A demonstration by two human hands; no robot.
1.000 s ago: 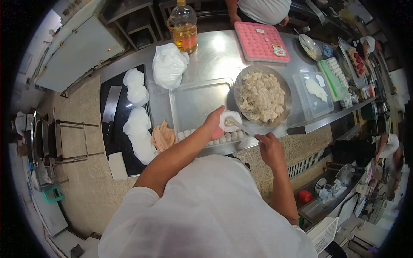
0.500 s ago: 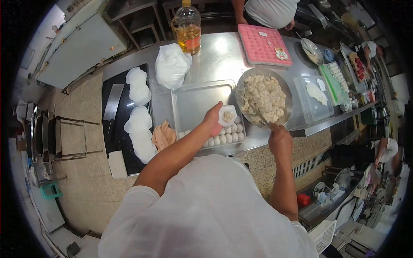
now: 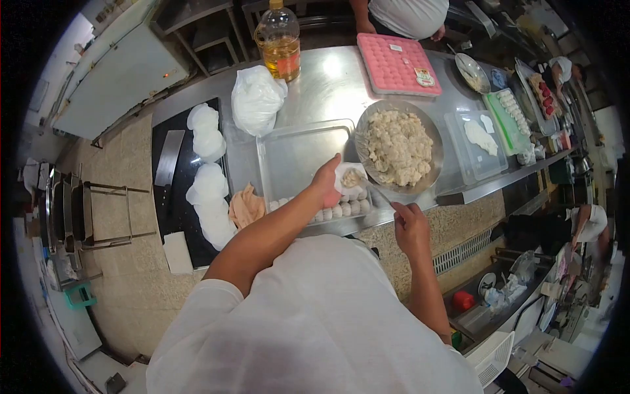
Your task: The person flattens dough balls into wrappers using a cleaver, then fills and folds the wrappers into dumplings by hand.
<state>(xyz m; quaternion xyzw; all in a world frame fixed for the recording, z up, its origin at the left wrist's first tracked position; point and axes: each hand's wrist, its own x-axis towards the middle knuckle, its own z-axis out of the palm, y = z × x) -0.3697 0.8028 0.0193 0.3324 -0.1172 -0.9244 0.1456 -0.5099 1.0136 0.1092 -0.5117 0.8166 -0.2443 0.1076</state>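
Note:
A white wrapper (image 3: 343, 172) with a lump of filling (image 3: 352, 177) on it rests in my left hand (image 3: 325, 182), above the right front of a metal tray (image 3: 298, 141). Several white dumplings (image 3: 341, 209) line the tray's near side. My right hand (image 3: 412, 225) is closed round the handle of a thin metal spreader (image 3: 380, 196), whose tip touches the filling on the wrapper. Just behind stands a metal bowl (image 3: 436, 174) heaped with pale filling (image 3: 400, 146).
Stacked wrappers (image 3: 213, 213) and a cleaver (image 3: 170, 157) lie on a black board at left, beside a tan cloth (image 3: 247, 207). Further back are a white bag (image 3: 257, 102), an oil bottle (image 3: 281, 49) and a pink tray (image 3: 398, 64). A person (image 3: 408, 14) stands across the table.
My right hand has moved left and the spreader has gone from the bowl to the wrapper. The lump of filling on the wrapper looks larger than half a second ago.

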